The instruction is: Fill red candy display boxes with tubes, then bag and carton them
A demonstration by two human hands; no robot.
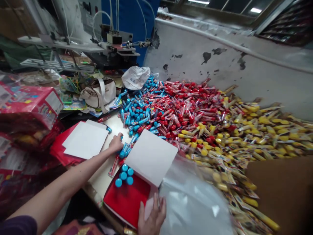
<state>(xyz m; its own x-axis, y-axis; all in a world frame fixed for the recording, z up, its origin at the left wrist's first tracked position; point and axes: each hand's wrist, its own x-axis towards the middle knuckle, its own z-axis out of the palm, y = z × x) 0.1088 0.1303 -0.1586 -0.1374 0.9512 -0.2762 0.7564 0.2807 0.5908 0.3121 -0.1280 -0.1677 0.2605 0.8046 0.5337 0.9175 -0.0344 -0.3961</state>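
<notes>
My left hand (116, 143) reaches over the table, its fingers curled on a small blue-capped tube (121, 138), mostly hidden by them. More blue tubes (125, 150) lie just beside it. In front of me sits a box (132, 204) with a red inside and its white lid (153, 156) folded back. Several blue-capped tubes (123, 176) stand upright in its far left corner, caps up. At the near right side of the box, my right hand (153, 215) grips the white side flap, thumb toward the inside and fingers outside.
Loose blue, red (181, 111) and yellow tubes (261, 127) are heaped along the wall. White cards (85, 138) lie on red sheets at left. Clear plastic (193, 199) and brown cardboard (281, 192) are at right. A handbag (99, 93) and machine (114, 39) stand behind.
</notes>
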